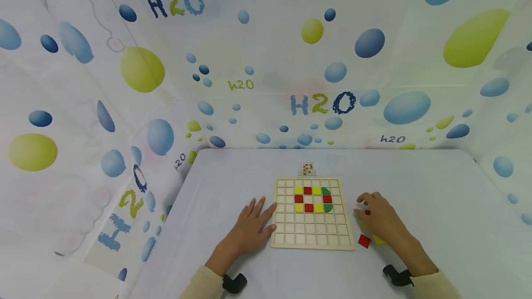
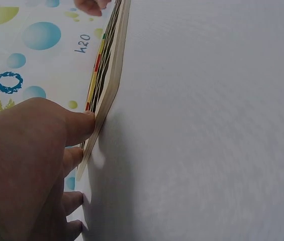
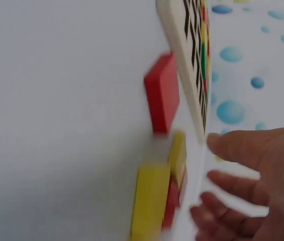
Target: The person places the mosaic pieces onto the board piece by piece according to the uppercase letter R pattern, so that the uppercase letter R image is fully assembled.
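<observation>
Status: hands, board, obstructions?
Left hand touching board at left edge. Right hand near loose red tile, grip unclear. Board partly tiled, no obstruction seen.

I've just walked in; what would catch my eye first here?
Probably the ring of red, yellow and green pieces on the gridded wooden board. Behind it, blue and lime drops dot the backdrop. The left hand touches the board's left edge; the right hand is beyond its right edge, near loose pieces.
</observation>
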`<control>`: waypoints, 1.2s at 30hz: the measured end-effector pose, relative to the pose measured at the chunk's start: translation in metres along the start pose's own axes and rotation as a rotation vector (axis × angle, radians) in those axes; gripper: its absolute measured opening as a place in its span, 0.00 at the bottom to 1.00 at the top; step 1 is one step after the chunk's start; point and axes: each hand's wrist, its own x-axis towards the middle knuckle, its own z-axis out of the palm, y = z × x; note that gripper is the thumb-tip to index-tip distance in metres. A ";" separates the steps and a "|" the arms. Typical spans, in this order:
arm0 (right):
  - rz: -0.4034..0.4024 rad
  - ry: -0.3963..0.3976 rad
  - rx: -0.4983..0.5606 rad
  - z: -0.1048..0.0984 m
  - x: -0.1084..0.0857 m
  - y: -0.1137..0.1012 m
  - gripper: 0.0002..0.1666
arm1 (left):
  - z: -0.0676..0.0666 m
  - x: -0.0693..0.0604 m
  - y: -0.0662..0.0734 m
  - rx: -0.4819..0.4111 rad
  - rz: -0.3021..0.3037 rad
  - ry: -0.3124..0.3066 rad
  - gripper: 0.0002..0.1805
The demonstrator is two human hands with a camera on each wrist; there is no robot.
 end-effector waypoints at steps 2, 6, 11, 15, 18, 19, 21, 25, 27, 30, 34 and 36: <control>0.050 0.000 -0.074 -0.007 -0.002 0.010 0.25 | 0.000 0.000 0.000 -0.002 -0.006 0.002 0.35; 0.122 -0.073 -0.107 -0.016 -0.005 0.022 0.29 | 0.001 0.000 -0.001 -0.003 -0.012 0.004 0.35; 0.120 -0.140 0.027 -0.012 -0.001 0.027 0.17 | 0.000 -0.001 0.000 -0.011 -0.010 -0.001 0.35; 0.099 -0.139 0.091 -0.008 0.001 0.024 0.16 | -0.002 -0.002 0.001 -0.024 -0.008 -0.004 0.35; 0.085 -0.125 0.113 -0.004 0.002 0.020 0.17 | -0.002 -0.002 0.002 -0.027 -0.008 -0.002 0.35; 0.076 -0.119 0.114 -0.003 0.003 0.019 0.18 | -0.002 -0.002 0.002 -0.026 -0.009 -0.002 0.35; 0.051 -0.112 0.122 0.000 0.005 0.016 0.19 | -0.003 -0.002 0.002 -0.021 -0.011 -0.001 0.35; 0.035 -0.095 0.122 0.006 0.009 0.013 0.24 | -0.003 -0.002 0.002 -0.020 -0.012 0.001 0.35; 0.057 -0.088 0.119 0.008 0.009 0.011 0.25 | -0.003 -0.002 0.003 -0.020 -0.009 -0.002 0.35; 0.072 -0.073 0.106 0.009 0.008 0.011 0.22 | -0.002 -0.002 0.003 -0.021 -0.006 -0.003 0.35; 0.039 -0.064 0.113 0.011 0.005 0.010 0.18 | -0.001 -0.002 0.002 -0.010 -0.012 0.000 0.35; 0.037 -0.064 0.115 0.012 0.004 0.010 0.18 | 0.000 -0.002 0.002 -0.006 -0.014 -0.001 0.35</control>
